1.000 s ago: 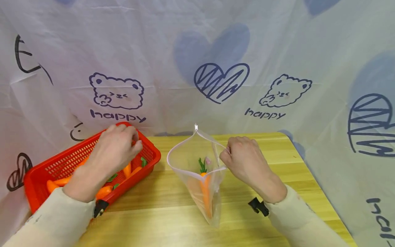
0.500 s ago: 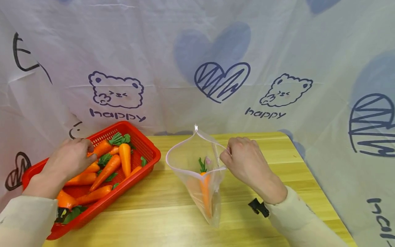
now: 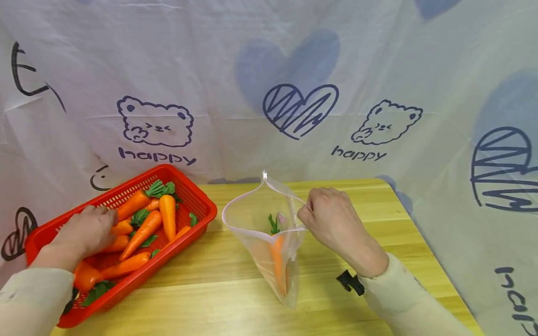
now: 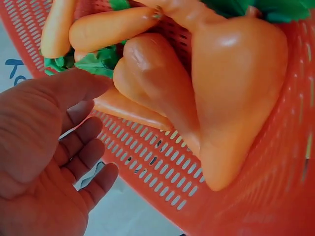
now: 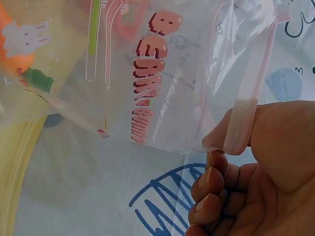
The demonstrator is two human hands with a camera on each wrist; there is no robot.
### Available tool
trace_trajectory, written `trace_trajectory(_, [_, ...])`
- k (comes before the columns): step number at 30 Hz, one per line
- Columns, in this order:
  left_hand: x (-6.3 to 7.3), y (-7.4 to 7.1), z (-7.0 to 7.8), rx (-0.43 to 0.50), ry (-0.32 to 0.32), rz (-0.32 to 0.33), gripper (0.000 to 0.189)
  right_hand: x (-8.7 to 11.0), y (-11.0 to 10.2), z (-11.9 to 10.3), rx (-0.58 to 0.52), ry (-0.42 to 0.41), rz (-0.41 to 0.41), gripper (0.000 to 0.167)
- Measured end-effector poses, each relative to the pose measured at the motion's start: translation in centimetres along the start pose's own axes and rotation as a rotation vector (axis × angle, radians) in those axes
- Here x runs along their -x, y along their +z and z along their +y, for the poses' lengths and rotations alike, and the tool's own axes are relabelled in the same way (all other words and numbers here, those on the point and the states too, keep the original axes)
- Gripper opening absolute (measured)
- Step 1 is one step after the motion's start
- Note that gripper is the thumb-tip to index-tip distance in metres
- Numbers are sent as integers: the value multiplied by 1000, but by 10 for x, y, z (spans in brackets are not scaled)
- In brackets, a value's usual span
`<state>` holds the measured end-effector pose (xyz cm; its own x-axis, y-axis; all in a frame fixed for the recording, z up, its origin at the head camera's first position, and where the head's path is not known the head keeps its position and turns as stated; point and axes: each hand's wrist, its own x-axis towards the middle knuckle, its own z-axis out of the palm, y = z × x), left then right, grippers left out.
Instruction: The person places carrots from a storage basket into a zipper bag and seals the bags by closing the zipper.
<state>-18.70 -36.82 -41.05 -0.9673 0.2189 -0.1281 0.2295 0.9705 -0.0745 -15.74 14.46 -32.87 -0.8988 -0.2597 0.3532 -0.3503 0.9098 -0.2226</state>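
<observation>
My left hand [image 3: 86, 231] is low over the red plastic basket [image 3: 191, 196], among orange carrots [image 3: 145, 231] with green leafy tops. In the left wrist view its fingers are bent loosely with nothing between them, and the thumb tip overlaps a carrot [image 4: 152, 73]. My right hand [image 3: 336, 224] pinches the right edge of a clear zip bag [image 3: 252, 245] between thumb and index finger. The bag stands with its mouth wide, and a carrot [image 3: 277, 261] is inside, leaves up. Red lettering shows on the bag [image 5: 182, 103] in the right wrist view.
Both basket and bag stand on a light wooden table [image 3: 201, 298]. A white cloth [image 3: 227, 84] with blue hearts and bear drawings hangs behind the table and along its sides. A black clip [image 3: 350, 282] sits at the right sleeve.
My left hand has moved left and down, from above the basket's far right part into its left part, uncovering several carrots. The right hand and bag have stayed almost in place.
</observation>
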Motion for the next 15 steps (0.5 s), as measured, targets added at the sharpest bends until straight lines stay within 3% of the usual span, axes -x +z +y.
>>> trace_trajectory(6, [-5, 9, -4, -18, 48, -56, 52, 0, 0, 0, 10, -4, -3, 21])
trace_trajectory(12, [-9, 11, -8, -5, 14, -207, 58, 1, 0, 0, 12, -10, 1, 22])
trace_trajectory(15, [-11, 12, -8, -12, 5, -241, 47, 1, 0, 1, 11, -7, 1, 22])
